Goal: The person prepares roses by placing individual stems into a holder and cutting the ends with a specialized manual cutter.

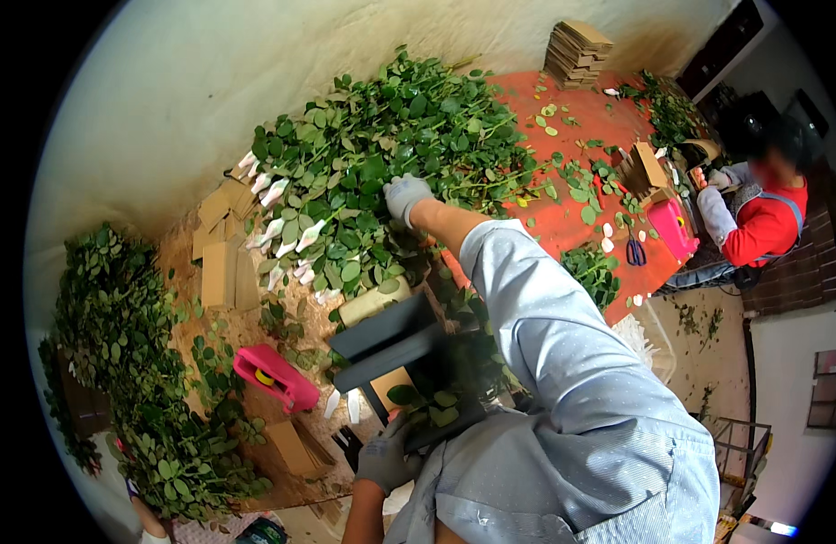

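My right hand point(406, 198), in a grey glove, reaches out over a heap of leafy flower stems point(418, 127). Its fingers curl down among the leaves, and what they grip is hidden. White sleeves point(309, 236) cover the flower heads along the heap's left side. Close to my body, my gloved left hand point(388, 458) is bent at the edge of a dark stand point(386, 331). A piece of cardboard point(393, 388) and a few green leaves point(432, 405) lie in the stand beside it. Anything inside those closed fingers cannot be made out.
A pink tape dispenser point(277, 378) and folded cardboard point(223, 272) lie left of the stand. More leafy stems point(119, 335) fill the far left. On the red table point(545, 136) are stacked cardboard point(577, 54) and scissors point(635, 251). A co-worker in red point(772, 222) works at right.
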The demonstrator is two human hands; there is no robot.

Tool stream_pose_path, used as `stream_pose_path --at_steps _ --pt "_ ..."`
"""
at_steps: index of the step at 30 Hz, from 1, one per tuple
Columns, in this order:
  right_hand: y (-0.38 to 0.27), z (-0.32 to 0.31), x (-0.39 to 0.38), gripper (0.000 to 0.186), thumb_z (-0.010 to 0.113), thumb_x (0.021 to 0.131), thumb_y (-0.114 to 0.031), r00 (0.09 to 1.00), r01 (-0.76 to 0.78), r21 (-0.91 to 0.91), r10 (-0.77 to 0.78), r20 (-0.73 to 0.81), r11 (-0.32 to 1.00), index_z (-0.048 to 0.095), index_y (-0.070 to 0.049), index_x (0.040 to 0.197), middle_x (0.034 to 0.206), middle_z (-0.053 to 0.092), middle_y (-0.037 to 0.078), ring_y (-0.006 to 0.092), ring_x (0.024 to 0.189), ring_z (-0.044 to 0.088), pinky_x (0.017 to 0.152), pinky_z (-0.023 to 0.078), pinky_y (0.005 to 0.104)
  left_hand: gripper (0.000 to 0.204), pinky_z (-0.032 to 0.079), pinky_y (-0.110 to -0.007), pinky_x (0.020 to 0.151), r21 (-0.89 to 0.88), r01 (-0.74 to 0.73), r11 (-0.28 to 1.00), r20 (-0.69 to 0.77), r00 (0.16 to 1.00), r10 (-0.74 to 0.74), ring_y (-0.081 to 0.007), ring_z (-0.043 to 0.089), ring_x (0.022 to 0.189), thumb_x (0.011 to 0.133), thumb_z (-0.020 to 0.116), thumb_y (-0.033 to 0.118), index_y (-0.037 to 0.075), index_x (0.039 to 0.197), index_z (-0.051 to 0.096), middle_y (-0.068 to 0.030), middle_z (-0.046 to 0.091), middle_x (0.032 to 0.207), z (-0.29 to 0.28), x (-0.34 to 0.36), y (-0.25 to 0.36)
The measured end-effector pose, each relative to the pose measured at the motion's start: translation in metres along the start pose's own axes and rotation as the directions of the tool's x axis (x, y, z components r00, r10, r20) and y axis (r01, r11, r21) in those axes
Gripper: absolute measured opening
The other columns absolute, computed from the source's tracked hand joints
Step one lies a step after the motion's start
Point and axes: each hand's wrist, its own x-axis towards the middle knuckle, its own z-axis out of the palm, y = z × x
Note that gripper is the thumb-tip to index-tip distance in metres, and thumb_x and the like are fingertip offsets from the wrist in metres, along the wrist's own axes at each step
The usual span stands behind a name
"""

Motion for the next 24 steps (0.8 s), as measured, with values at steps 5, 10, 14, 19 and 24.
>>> stream_pose_path --at_steps 5,10,14,19,24 --pt "0.002 -0.006 0.006 0.022 0.062 0.094 -0.019 0.998 0.055 -0.120 -0.051 0.038 0.991 0.079 -0.013 0.107 0.112 0.076 0.007 0.0285 0.112 0.070 0.088 0.057 0.0407 0.068 0.055 -0.047 0.096 0.014 0.018 1.000 0.004 1.000 -0.018 -0.0382 0.066 0.113 0.075 0.068 0.035 0.015 0.139 0.061 -0.0076 0.051 0.154 0.004 0.001 -0.006" --pt "0.002 -0.039 -0.002 0.021 0.062 0.095 -0.023 0.980 0.156 -0.400 -0.192 -0.051 0.903 0.079 -0.016 0.106 0.108 0.076 0.004 0.0242 0.106 0.070 0.082 0.051 0.0410 0.063 0.055 -0.044 0.097 0.047 -0.001 0.999 0.015 1.000 0.000 -0.0356 0.064 0.120 0.078 0.067 0.028 0.016 0.140 0.060 -0.0114 0.051 0.153 -0.002 0.001 0.002" --pt "0.001 -0.110 -0.012 0.031 0.067 0.089 -0.037 0.923 0.128 -0.508 -0.289 -0.253 0.852 0.072 -0.015 0.111 0.110 0.068 0.005 0.0258 0.110 0.059 0.086 0.044 0.0437 0.063 0.057 -0.046 0.091 -0.024 -0.032 0.999 -0.038 0.999 0.031 -0.0362 0.068 0.108 0.074 0.070 0.030 0.014 0.135 0.064 -0.0067 0.053 0.151 -0.001 -0.002 0.002" --pt "0.013 -0.179 -0.044 0.045 0.077 0.078 -0.042 0.826 0.135 -0.541 -0.396 -0.401 0.830 0.069 -0.019 0.116 0.116 0.064 0.009 0.0272 0.114 0.057 0.090 0.042 0.0464 0.061 0.056 -0.044 0.093 0.038 -0.061 0.997 -0.059 0.996 0.063 -0.0361 0.068 0.111 0.078 0.070 0.033 0.016 0.136 0.063 -0.0071 0.052 0.153 0.010 -0.006 -0.010" --pt "0.008 -0.199 -0.061 0.029 0.064 0.089 -0.023 0.752 0.162 -0.465 -0.414 -0.512 0.870 0.068 -0.017 0.118 0.122 0.061 0.012 0.0311 0.113 0.060 0.095 0.041 0.0507 0.059 0.051 -0.043 0.104 0.046 -0.030 0.998 0.017 0.999 0.030 -0.0349 0.061 0.125 0.083 0.067 0.036 0.018 0.139 0.061 -0.0103 0.046 0.157 0.004 -0.003 -0.004"
